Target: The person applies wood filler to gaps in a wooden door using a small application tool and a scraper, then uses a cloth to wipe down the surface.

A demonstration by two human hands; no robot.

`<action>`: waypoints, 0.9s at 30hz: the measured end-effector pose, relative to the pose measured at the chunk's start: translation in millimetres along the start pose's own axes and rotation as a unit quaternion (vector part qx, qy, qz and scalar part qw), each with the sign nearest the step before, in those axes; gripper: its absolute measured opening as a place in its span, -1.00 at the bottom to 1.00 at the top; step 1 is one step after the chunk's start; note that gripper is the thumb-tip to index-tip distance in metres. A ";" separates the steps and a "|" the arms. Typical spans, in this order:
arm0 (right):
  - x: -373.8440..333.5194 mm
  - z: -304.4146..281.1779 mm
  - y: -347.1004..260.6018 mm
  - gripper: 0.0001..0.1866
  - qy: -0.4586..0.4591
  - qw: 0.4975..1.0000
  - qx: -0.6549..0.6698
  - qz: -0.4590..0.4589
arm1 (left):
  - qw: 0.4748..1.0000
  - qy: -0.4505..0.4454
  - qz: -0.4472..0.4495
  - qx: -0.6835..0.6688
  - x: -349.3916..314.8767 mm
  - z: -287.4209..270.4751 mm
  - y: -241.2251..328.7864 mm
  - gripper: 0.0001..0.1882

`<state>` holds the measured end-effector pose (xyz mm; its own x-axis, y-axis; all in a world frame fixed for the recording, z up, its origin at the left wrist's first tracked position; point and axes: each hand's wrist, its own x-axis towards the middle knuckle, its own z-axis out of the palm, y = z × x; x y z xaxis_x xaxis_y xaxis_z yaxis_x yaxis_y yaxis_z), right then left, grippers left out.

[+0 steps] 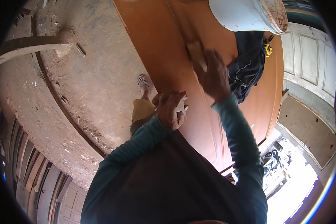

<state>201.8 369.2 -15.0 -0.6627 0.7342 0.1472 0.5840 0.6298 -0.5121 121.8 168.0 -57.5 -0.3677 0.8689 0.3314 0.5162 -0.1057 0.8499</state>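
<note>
A reddish-brown wooden panel (164, 52), with long grooves along it, lies in front of me. On it my right hand (214, 76), blurred by motion, grips a flat tan block (196, 55) pressed along one groove. Closer to my body, my left hand (171, 110) is closed at the panel's left edge. Something small and pale (180, 107) shows between its fingers, its kind unclear. A crumpled black cloth (247, 67) lies on the panel just right of my right hand.
A white bucket (239, 15) with a stained inside tips at the panel's far right, and a yellow tape measure (267, 49) rests beside the cloth. Wooden boards (33, 168) stand at lower left. A pale panelled door (310, 56) is at right. Bare dirt floor (100, 74) stretches left.
</note>
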 end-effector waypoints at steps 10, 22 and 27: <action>41.4 13.6 3.9 -0.60 0.020 0.996 -0.020 -0.084 | 1.000 -0.008 0.010 0.004 -7.1 -2.2 4.0 -0.45; -22.0 -10.4 4.1 -0.60 0.032 0.999 0.008 0.006 | 0.997 0.068 0.029 -0.006 -12.9 26.0 -5.1 -0.65; -261.6 -74.3 0.8 -0.58 -0.053 0.986 0.026 0.157 | 0.997 0.053 0.037 -0.042 -15.8 26.5 -7.9 -0.55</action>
<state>410.6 196.5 9.0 -0.5005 0.8584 -0.1126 0.7446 0.3605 -0.5618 143.9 168.0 -80.2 -0.4133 0.8013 0.4326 0.4805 -0.2117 0.8511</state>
